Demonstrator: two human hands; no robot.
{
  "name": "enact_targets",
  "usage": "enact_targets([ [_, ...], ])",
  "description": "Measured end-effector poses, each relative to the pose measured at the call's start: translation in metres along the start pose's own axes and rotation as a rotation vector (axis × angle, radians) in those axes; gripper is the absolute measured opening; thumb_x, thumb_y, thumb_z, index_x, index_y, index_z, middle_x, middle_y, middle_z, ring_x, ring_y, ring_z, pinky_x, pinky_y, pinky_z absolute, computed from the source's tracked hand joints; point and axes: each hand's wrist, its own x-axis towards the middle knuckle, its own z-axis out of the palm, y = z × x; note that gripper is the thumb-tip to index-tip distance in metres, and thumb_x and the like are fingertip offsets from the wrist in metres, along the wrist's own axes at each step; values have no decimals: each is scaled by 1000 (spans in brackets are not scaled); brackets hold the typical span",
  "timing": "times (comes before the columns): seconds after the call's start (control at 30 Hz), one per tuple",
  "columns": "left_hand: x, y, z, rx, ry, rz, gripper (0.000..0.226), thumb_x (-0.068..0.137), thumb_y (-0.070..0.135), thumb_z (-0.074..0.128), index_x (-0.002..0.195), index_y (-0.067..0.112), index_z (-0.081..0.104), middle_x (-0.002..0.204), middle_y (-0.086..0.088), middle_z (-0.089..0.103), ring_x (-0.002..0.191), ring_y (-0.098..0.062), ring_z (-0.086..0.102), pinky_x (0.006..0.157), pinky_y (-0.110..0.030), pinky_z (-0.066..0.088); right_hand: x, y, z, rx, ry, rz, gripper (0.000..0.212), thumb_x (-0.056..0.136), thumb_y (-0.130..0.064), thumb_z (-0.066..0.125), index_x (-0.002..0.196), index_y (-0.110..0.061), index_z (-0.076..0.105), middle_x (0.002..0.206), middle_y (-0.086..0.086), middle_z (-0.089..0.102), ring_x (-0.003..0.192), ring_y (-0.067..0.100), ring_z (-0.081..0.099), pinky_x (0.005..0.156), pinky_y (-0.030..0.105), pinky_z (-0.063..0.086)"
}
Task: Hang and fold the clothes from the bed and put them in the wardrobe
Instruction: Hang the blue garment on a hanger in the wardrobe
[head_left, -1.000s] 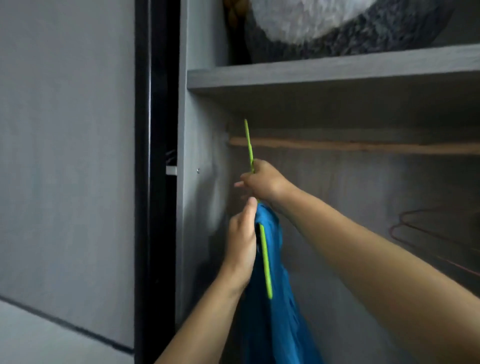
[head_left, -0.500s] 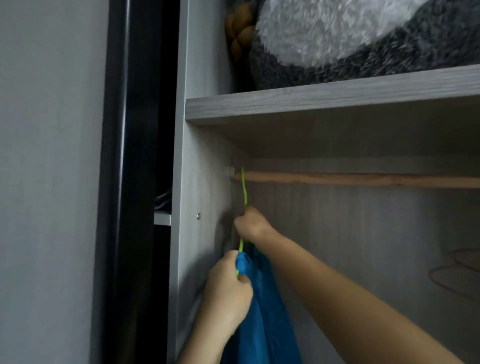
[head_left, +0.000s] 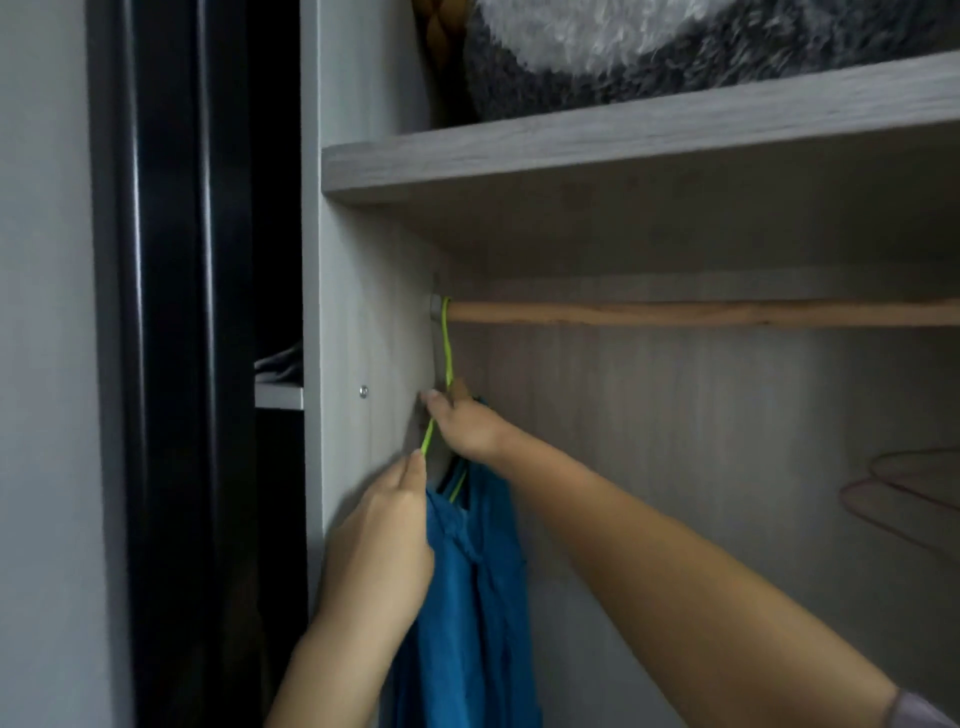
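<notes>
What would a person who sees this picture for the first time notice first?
The eye goes first to the blue garment at the lower centre, hanging on a thin green hanger whose hook sits over the wooden rail at its left end, by the wardrobe's side panel. Both hands grip it there: the left hand low on the hanger's arm, the right hand at its neck. On the shelf above lies a fluffy grey and white thing.

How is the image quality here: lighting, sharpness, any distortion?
Head view: dim light inside the wardrobe, deep shadow beneath the shelf; the whole frame is soft, hands included; the green hanger still stands out; wide-angle lens tilts the shelf line.
</notes>
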Motion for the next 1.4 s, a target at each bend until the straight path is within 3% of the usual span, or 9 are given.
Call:
enact_targets([
  [0.13,-8,15,-14,127,77,114,60,87,13,48,145,18,36,143,-6,41,131,-25,38,106,-34,31,-47,39,-29,-165,74,-79,62,103,-40,31,153,-11,8,154,20,27,140,33,30,109,31,28],
  [0.23,-16,51,-17,-19,148,204,52,87,13,50,139,15,46,140,-10,47,128,-30,41,104,-42,34,-102,80,-53,-361,163,-65,57,102,-36,36,152,-16,17,150,18,32,134,35,37,107,44,35],
  [0.33,-29,102,-2,-243,113,315,44,90,12,47,134,14,51,130,-8,54,117,-30,48,95,-41,39,-173,121,-76,-593,253,2,51,101,-35,37,148,-18,27,149,9,35,131,31,39,103,43,39],
  [0.43,-60,155,32,-421,-51,402,40,95,18,44,135,17,49,128,-6,55,115,-28,49,89,-39,42,-262,161,-96,-705,278,158,49,100,-35,37,147,-20,30,146,6,39,128,29,42,93,40,43],
  [0.57,-131,231,79,-658,-425,432,38,93,19,49,131,18,54,128,-6,58,116,-28,55,93,-36,45,-398,213,-112,-756,246,459,41,100,-33,38,137,-17,39,131,8,49,120,31,48,80,35,44],
  [0.77,-288,336,97,-868,-867,685,30,92,17,53,121,15,62,101,-4,68,96,-24,62,82,-27,45,-611,243,-115,-788,242,976,26,95,-23,42,120,-16,43,113,8,55,104,33,59,64,34,35],
  [0.9,-398,376,78,-979,-1072,925,30,93,14,54,121,8,62,101,-11,65,94,-25,60,76,-19,36,-735,221,-98,-796,353,1301,35,95,-29,44,128,-18,46,124,7,56,110,32,58,73,35,42],
  [1.07,-512,387,35,-916,-1235,1419,34,97,29,48,126,14,57,112,-6,65,105,-24,59,86,-32,47,-845,153,-34,-727,531,1676,34,98,-29,36,129,-18,47,125,9,57,109,32,59,81,38,45],
  [1.4,-691,286,-98,-876,-1174,2295,32,98,41,41,109,17,59,107,-5,65,101,-26,60,79,-32,48,-947,-50,166,-535,911,2270,37,100,-32,34,131,-16,45,123,10,58,109,35,57,82,41,45],
])
